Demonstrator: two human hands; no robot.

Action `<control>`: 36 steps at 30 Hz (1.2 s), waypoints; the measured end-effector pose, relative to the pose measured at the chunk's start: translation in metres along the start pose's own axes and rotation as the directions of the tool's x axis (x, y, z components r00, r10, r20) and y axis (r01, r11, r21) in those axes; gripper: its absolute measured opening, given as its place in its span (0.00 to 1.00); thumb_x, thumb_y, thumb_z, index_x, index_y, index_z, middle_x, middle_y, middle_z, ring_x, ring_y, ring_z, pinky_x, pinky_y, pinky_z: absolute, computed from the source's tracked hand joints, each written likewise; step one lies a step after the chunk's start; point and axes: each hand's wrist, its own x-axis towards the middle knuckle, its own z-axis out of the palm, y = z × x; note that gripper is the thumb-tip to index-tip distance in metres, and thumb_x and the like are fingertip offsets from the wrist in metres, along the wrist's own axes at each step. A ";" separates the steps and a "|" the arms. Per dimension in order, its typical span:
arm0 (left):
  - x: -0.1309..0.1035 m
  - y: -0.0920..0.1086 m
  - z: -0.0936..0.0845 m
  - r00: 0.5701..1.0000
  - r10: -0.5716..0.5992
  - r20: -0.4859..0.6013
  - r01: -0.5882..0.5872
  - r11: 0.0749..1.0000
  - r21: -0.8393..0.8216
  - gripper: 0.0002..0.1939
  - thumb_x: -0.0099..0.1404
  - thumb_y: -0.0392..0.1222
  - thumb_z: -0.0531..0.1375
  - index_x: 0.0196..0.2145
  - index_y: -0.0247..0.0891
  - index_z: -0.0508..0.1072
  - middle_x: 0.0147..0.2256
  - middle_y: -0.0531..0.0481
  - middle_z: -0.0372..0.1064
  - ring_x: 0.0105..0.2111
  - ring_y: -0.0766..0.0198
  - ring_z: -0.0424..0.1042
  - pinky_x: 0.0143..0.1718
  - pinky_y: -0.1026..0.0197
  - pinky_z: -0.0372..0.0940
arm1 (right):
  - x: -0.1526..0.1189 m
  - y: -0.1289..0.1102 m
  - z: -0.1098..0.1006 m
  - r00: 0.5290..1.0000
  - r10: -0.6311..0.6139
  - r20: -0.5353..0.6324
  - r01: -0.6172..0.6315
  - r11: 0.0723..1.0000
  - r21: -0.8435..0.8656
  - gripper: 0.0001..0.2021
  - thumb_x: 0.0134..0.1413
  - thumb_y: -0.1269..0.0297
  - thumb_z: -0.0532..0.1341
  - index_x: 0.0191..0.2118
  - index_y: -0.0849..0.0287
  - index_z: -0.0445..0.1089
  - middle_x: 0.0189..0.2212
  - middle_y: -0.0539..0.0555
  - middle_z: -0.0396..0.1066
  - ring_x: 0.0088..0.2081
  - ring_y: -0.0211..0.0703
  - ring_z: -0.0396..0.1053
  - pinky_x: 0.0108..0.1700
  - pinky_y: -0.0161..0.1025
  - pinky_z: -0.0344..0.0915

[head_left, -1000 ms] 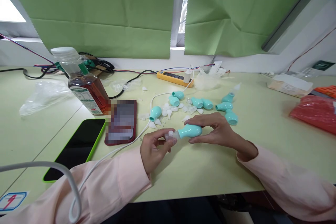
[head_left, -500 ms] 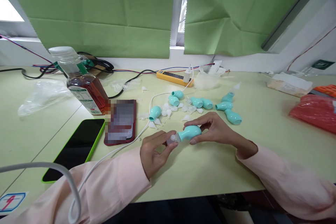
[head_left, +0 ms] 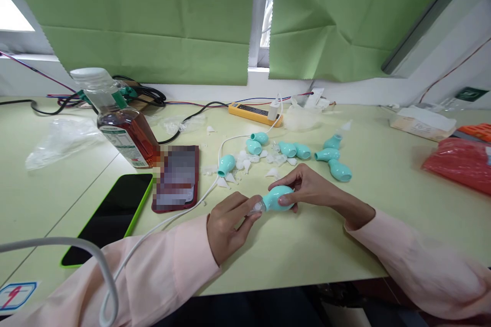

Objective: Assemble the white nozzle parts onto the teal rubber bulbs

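Fingers and thumb of my left hand [head_left: 232, 225] pinch a small clear plastic piece [head_left: 257, 206]. It meets the narrow neck of a turquoise bulb [head_left: 274, 198], whose round body my right hand [head_left: 309, 189] grips with the thumb across its front. How far the clear piece sits in the neck cannot be made out. Just beyond my hands lie a turquoise bulb [head_left: 226, 165] and a scatter of small white and clear pieces [head_left: 245, 159]. More turquoise bulbs [head_left: 340, 170] rest farther right, one with a white tip.
Left of my hands are a red-cased phone [head_left: 175, 179], a green-edged phone [head_left: 111, 214] and a bottle of amber liquid [head_left: 126, 133]. A white cable [head_left: 169, 220] runs past my left forearm. Behind sits a yellow power strip [head_left: 253, 114]; a red bag [head_left: 458, 163] lies at right.
The clear piece and my left hand have shifted slightly right. My right thumb has moved onto the front of the bulb, and its fingers now wrap closer round it.
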 end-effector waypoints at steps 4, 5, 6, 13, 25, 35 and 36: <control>-0.001 -0.001 0.001 0.998 0.062 0.023 -0.063 0.997 0.032 0.11 0.57 0.29 0.54 0.39 0.29 0.67 0.25 0.46 0.64 0.25 0.66 0.61 0.24 0.64 0.59 | 0.002 0.003 -0.002 0.999 0.035 0.034 -0.035 0.999 0.015 0.14 0.38 0.62 0.63 0.35 0.63 0.72 0.18 0.49 0.68 0.15 0.29 0.61 0.16 0.26 0.62; -0.001 -0.001 0.001 0.997 0.072 0.025 -0.073 0.997 0.038 0.11 0.57 0.29 0.54 0.40 0.29 0.66 0.25 0.46 0.64 0.25 0.66 0.60 0.25 0.64 0.59 | 0.002 0.003 -0.002 0.998 0.049 0.044 -0.050 0.999 0.014 0.13 0.39 0.62 0.63 0.34 0.63 0.72 0.16 0.48 0.67 0.15 0.28 0.61 0.16 0.26 0.61; -0.001 -0.001 0.002 0.996 0.084 0.026 -0.085 0.995 0.042 0.12 0.57 0.28 0.54 0.40 0.29 0.66 0.25 0.45 0.64 0.25 0.66 0.60 0.25 0.64 0.59 | 0.002 0.003 -0.002 0.996 0.064 0.054 -0.065 0.998 0.013 0.13 0.40 0.61 0.62 0.33 0.64 0.72 0.15 0.48 0.66 0.14 0.28 0.60 0.15 0.26 0.60; -0.003 -0.001 0.003 0.986 0.164 0.021 -0.165 0.984 0.065 0.15 0.56 0.26 0.53 0.42 0.32 0.63 0.28 0.44 0.66 0.27 0.65 0.59 0.25 0.63 0.59 | 0.004 0.001 0.002 0.975 0.152 0.162 -0.166 0.983 0.073 0.19 0.47 0.55 0.55 0.17 0.66 0.67 0.08 0.47 0.60 0.09 0.26 0.53 0.10 0.24 0.49; 0.012 -0.005 0.002 0.791 -0.570 0.221 0.587 0.608 -0.534 0.11 0.50 0.39 0.60 0.32 0.31 0.73 0.25 0.48 0.68 0.21 0.69 0.63 0.19 0.66 0.63 | -0.008 -0.008 0.005 0.998 -0.062 -0.031 0.053 0.973 -0.226 0.31 0.37 0.55 0.63 0.50 0.53 0.56 0.31 0.51 0.66 0.23 0.33 0.65 0.21 0.30 0.65; 0.011 -0.003 0.004 0.739 -0.635 0.225 0.606 0.480 -0.635 0.11 0.46 0.37 0.63 0.30 0.30 0.74 0.25 0.49 0.67 0.20 0.72 0.59 0.19 0.67 0.63 | -0.001 0.006 0.012 0.973 -0.110 -0.202 0.080 0.985 -0.151 0.22 0.36 0.58 0.64 0.40 0.64 0.68 0.13 0.46 0.62 0.13 0.31 0.60 0.16 0.29 0.59; 0.010 -0.003 0.005 0.744 -0.638 0.198 0.600 0.508 -0.617 0.12 0.46 0.38 0.62 0.30 0.30 0.74 0.25 0.49 0.67 0.20 0.72 0.59 0.20 0.67 0.63 | -0.001 0.006 0.014 0.973 -0.072 -0.217 0.049 0.993 -0.108 0.22 0.36 0.58 0.63 0.40 0.65 0.69 0.13 0.47 0.62 0.13 0.31 0.60 0.15 0.29 0.59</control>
